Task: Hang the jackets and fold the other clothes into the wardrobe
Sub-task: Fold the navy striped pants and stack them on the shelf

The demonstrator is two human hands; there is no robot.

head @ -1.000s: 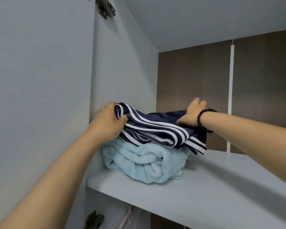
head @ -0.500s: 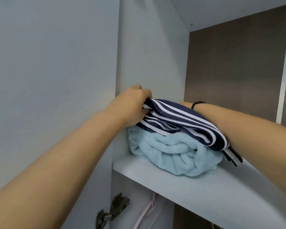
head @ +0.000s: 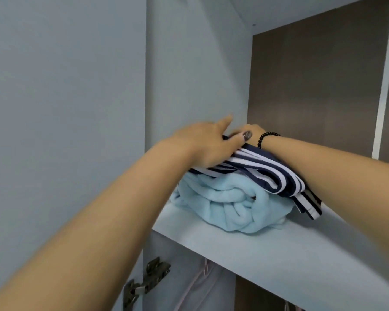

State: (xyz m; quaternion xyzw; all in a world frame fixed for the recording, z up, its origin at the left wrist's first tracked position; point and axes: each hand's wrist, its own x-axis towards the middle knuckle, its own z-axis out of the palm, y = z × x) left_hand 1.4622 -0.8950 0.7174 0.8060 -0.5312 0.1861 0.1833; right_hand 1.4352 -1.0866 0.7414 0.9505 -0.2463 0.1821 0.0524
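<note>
Resting on: striped garment (head: 276, 173), navy with white bands, lay folded on top of a blue towel (head: 229, 205), its front right corner hanging over the towel's edge.
Towel: pale blue and plush, rolled and bunched, sat on the shelf (head: 279, 250) at its left end, close against the side panel (head: 195, 75).
Left hand (head: 208, 147): lay on the left end of the striped garment, palm down, forefinger stretched toward the back, thumb with a dark-painted nail pressed across the top of the cloth; the other fingers were curled over the fabric edge, gripping it.
Right hand (head: 253, 131): reached in behind the garment, just beside the left thumb; mostly hidden by the left hand, so whether its fingers were wide or curled could not be told.
Right forearm: lay along the right side of the garment, touching it.
Bracelet (head: 266, 138): dark beads round the right wrist.
Shelf: pale blue board, upper level of the wardrobe, with a brown back panel (head: 312, 90) behind.
Door (head: 61, 97): pale, open at the left, with a metal hinge (head: 144, 281) below the shelf level.
Hanger (head: 202, 279): pink, partly seen under the shelf.
</note>
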